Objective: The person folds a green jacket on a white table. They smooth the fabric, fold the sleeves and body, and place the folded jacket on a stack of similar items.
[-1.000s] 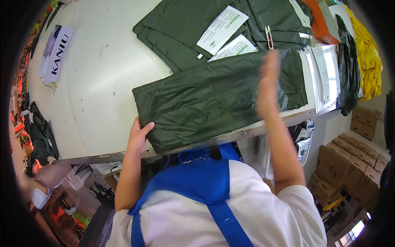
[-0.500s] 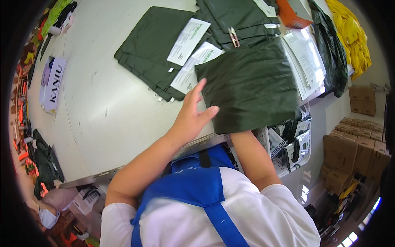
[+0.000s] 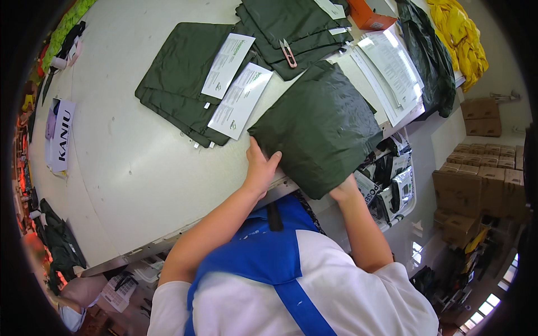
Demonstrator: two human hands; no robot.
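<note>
We counted two printed leaflets (image 3: 237,84), one thread snips (image 3: 288,53), one orange box (image 3: 371,14) and one yellow garment (image 3: 459,42) on the tabletop (image 3: 129,162).
</note>
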